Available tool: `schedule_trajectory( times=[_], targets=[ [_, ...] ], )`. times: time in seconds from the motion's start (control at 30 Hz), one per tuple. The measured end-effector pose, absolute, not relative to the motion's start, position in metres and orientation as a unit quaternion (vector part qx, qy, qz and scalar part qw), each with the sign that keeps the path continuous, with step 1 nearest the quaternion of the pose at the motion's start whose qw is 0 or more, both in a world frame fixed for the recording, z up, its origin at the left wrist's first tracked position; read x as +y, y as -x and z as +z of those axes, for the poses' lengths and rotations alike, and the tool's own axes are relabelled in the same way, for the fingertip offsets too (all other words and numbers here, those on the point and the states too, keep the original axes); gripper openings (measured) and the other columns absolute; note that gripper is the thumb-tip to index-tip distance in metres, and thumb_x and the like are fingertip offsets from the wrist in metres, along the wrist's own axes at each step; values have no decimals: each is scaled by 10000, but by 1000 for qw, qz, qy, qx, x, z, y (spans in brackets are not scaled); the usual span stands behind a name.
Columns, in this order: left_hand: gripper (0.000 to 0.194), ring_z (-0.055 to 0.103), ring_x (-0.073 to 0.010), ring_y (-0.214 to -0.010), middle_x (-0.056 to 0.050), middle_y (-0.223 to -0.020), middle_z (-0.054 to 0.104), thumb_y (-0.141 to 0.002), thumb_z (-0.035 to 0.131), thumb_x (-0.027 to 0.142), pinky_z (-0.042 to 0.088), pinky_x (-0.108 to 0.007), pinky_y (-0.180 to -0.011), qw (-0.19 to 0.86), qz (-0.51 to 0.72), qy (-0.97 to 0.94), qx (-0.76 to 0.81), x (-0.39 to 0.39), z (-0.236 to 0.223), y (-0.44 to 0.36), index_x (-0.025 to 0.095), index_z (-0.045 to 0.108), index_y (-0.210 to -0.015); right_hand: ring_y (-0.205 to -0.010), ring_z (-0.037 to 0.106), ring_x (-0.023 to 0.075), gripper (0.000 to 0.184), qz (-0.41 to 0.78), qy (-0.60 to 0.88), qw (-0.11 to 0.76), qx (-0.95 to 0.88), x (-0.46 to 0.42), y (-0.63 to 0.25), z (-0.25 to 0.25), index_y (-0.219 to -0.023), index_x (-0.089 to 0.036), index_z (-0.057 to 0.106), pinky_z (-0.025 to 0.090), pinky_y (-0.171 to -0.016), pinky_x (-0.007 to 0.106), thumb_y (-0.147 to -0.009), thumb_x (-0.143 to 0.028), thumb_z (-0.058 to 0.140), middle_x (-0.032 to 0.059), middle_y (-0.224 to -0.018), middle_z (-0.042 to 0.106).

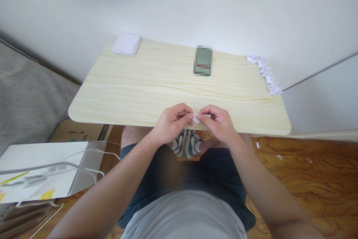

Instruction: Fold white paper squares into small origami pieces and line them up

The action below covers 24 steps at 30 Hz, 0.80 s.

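A small piece of folded white paper (pixel 196 119) is held between my two hands, just over the near edge of the light wood-grain table (pixel 145 90). My left hand (pixel 175 121) pinches its left side between thumb and fingers. On the other side my right hand (pixel 216 119) pinches it the same way, thumb toward me. Much of the paper is hidden behind my fingers, so its full folded shape does not show.
A stack of white paper (pixel 126 43) lies at the table's back left. A blurred-out phone-like object (pixel 203 61) lies at the back middle. Several folded white paper pieces (pixel 267 73) line the right edge. At lower left stands a white surface with cables (pixel 50 172).
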<state>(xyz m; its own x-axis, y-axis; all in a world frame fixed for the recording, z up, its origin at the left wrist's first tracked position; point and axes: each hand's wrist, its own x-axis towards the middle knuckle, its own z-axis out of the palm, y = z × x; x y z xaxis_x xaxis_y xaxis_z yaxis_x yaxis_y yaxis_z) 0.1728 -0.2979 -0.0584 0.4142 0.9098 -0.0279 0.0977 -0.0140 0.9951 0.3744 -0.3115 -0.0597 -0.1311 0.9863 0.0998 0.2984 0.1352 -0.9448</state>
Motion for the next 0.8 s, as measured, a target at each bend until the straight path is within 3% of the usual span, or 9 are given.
schedule_trajectory(
  times=[0.8],
  targets=[
    [217,560,-109,-586,3,-633,636,-879,717,354,404,-230,-588,593,431,-543,411,-292,-60,-167,150,643,-865,-657,643,158,297,425,526,389,-625,-309,-385,-55,-750,-210,756,464,-637,273,-899,-460,699,26,-741,767]
  ],
)
